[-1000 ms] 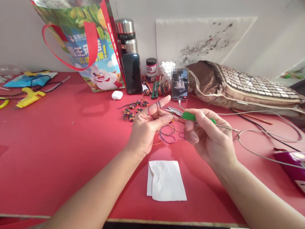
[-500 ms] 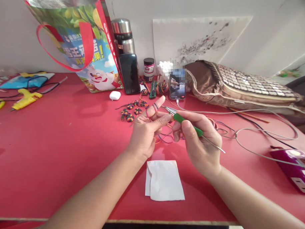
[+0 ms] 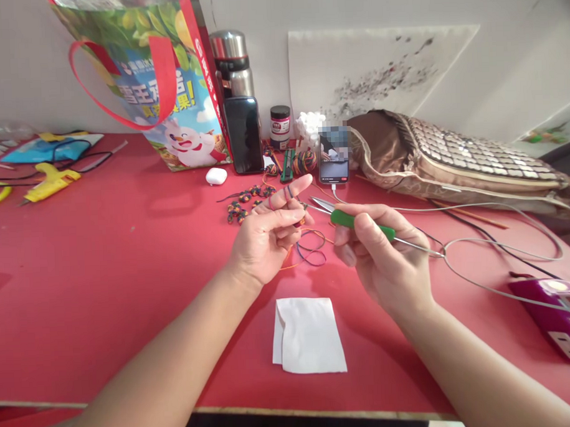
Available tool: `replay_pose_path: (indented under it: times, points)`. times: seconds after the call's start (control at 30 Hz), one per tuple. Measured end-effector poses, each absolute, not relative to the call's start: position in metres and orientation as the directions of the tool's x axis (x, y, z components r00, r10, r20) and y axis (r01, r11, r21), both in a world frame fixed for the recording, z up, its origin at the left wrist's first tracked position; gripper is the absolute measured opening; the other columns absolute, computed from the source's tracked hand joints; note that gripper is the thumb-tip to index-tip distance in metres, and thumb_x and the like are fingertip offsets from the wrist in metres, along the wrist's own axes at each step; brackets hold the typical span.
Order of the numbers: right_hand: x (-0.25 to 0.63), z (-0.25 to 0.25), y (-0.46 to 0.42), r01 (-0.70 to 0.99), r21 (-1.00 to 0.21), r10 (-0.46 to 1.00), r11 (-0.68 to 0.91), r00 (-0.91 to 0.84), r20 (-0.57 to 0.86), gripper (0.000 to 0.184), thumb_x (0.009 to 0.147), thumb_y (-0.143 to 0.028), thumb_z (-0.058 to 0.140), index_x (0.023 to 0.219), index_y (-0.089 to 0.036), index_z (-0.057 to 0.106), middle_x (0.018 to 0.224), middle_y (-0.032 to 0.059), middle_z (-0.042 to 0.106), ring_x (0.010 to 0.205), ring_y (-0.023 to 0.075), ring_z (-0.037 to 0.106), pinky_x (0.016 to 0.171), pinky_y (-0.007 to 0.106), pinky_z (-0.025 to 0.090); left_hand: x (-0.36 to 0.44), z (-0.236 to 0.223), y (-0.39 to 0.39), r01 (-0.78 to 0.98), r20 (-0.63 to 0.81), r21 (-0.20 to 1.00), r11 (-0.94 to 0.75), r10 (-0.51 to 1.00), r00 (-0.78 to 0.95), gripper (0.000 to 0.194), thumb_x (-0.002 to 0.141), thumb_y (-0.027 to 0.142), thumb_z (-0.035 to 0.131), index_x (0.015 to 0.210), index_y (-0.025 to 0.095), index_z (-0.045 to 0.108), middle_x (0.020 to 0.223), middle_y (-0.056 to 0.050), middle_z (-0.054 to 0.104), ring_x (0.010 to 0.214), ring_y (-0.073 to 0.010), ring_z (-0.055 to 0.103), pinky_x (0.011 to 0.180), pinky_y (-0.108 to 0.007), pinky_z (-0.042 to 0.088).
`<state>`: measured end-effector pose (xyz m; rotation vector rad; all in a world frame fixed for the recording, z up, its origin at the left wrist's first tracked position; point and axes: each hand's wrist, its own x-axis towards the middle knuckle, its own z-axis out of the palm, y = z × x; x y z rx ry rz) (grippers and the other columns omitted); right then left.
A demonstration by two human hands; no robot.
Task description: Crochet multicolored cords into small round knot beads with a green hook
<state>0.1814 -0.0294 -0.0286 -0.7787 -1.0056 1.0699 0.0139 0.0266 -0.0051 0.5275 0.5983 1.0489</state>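
Note:
My left hand (image 3: 269,236) pinches multicoloured cord between thumb and fingertips. Its index finger points out, with dark and pink turns of cord (image 3: 288,193) looped round it. My right hand (image 3: 392,253) grips a green-handled tool (image 3: 362,224) with a thin metal rod at the rear end. Two pointed silver tips stick out at its front, close to my left fingertips; whether they belong to one tool I cannot tell. Loose cord (image 3: 312,253) curls on the table below and between the hands. Several knotted cord balls (image 3: 238,212) lie beyond my left hand.
A folded white paper (image 3: 312,336) lies before me on the red table (image 3: 129,293). Behind stand a shopping bag (image 3: 188,117), thermos (image 3: 230,53), black phone (image 3: 244,137), jar (image 3: 280,126) and lit phone (image 3: 334,162). A cable (image 3: 481,206) runs right; a glue gun (image 3: 53,183) lies left.
My hands have moved apart: the left shifted a little left, the right drew back rightward with the green-handled tool. The tool's tips now show clear of the left fingers.

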Motion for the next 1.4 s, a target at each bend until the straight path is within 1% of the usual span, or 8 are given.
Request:
replay_pose_path:
  times: [0.2, 0.4, 0.53, 0.77, 1.0, 1.2, 1.3, 1.4]
  points:
    - [0.184, -0.023, -0.028, -0.347, -0.895, 0.959, 0.280, 0.146, 0.243, 0.019, 0.092, -0.041, 0.090, 0.100, -0.024, 0.089, 0.068, -0.0002, 0.073, 0.049, 0.0096, 0.055, 0.047, 0.026, 0.044, 0.011, -0.002, 0.030, -0.635, -0.232, 0.628, 0.451, 0.886, 0.401, 0.065, 0.071, -0.001, 0.070, 0.134, 0.014, 0.081, 0.064, 0.002, 0.064, 0.051, -0.0046, 0.051, 0.043, -0.013, 0.032]
    - [0.187, -0.019, -0.028, -0.332, -0.902, 0.959, 0.274, 0.158, 0.233, 0.019, 0.088, -0.041, 0.093, 0.097, -0.024, 0.090, 0.064, 0.0003, 0.070, 0.048, 0.0096, 0.053, 0.044, 0.025, 0.038, 0.009, 0.001, 0.031, -0.612, -0.240, 0.624, 0.486, 0.864, 0.442, 0.062, 0.071, 0.001, 0.067, 0.131, 0.010, 0.081, 0.061, 0.003, 0.061, 0.049, -0.0048, 0.042, 0.043, -0.015, 0.029]
    - [0.189, -0.015, -0.029, -0.329, -0.913, 0.966, 0.242, 0.169, 0.195, 0.019, 0.084, -0.041, 0.096, 0.090, -0.024, 0.091, 0.060, 0.0013, 0.069, 0.049, 0.0106, 0.052, 0.040, 0.023, 0.032, 0.007, 0.000, 0.032, -0.600, -0.238, 0.603, 0.526, 0.837, 0.493, 0.060, 0.069, 0.002, 0.066, 0.126, 0.006, 0.081, 0.061, 0.000, 0.060, 0.051, -0.0061, 0.041, 0.044, -0.016, 0.026]
    - [0.194, -0.012, -0.030, -0.310, -0.928, 0.972, 0.206, 0.177, 0.156, 0.019, 0.081, -0.040, 0.096, 0.085, -0.023, 0.090, 0.054, 0.0010, 0.065, 0.044, 0.0092, 0.046, 0.038, 0.023, 0.026, 0.007, 0.000, 0.032, -0.587, -0.249, 0.564, 0.580, 0.798, 0.549, 0.052, 0.070, 0.003, 0.061, 0.118, 0.004, 0.082, 0.054, 0.002, 0.047, 0.051, -0.0074, 0.030, 0.046, -0.018, 0.019]
    - [0.195, -0.012, -0.031, -0.300, -0.933, 0.973, 0.199, 0.171, 0.152, 0.020, 0.082, -0.041, 0.095, 0.085, -0.022, 0.090, 0.054, 0.0011, 0.064, 0.044, 0.0093, 0.045, 0.038, 0.022, 0.023, 0.006, -0.004, 0.033, -0.577, -0.213, 0.546, 0.607, 0.767, 0.605, 0.036, 0.068, 0.005, 0.064, 0.098, 0.006, 0.084, 0.055, -0.001, 0.052, 0.052, -0.0076, 0.032, 0.046, -0.019, 0.019]
    - [0.195, -0.011, -0.029, -0.347, -0.918, 0.978, 0.193, 0.141, 0.153, 0.018, 0.081, -0.041, 0.096, 0.084, -0.025, 0.090, 0.053, 0.0013, 0.064, 0.043, 0.0099, 0.043, 0.037, 0.023, 0.021, 0.005, -0.006, 0.035, -0.575, -0.186, 0.557, 0.600, 0.764, 0.617, 0.033, 0.066, 0.007, 0.069, 0.094, 0.006, 0.085, 0.054, -0.001, 0.053, 0.052, -0.0066, 0.032, 0.045, -0.019, 0.018]
    - [0.195, -0.012, -0.028, -0.389, -0.904, 0.983, 0.175, 0.117, 0.140, 0.017, 0.081, -0.040, 0.096, 0.084, -0.024, 0.090, 0.053, 0.0008, 0.064, 0.042, 0.0088, 0.041, 0.037, 0.023, 0.021, 0.007, -0.007, 0.033, -0.561, -0.197, 0.595, 0.576, 0.781, 0.592, 0.030, 0.068, 0.005, 0.071, 0.094, 0.008, 0.086, 0.058, -0.002, 0.057, 0.053, -0.0066, 0.041, 0.045, -0.018, 0.022]
    - [0.193, -0.015, -0.027, -0.432, -0.888, 0.987, 0.158, 0.089, 0.132, 0.017, 0.081, -0.039, 0.096, 0.083, -0.023, 0.090, 0.054, 0.0009, 0.066, 0.040, 0.0075, 0.041, 0.037, 0.022, 0.021, 0.012, -0.010, 0.028, -0.537, -0.223, 0.631, 0.559, 0.795, 0.565, 0.030, 0.069, 0.002, 0.077, 0.095, 0.011, 0.087, 0.068, -0.003, 0.066, 0.062, -0.0086, 0.059, 0.048, -0.017, 0.030]
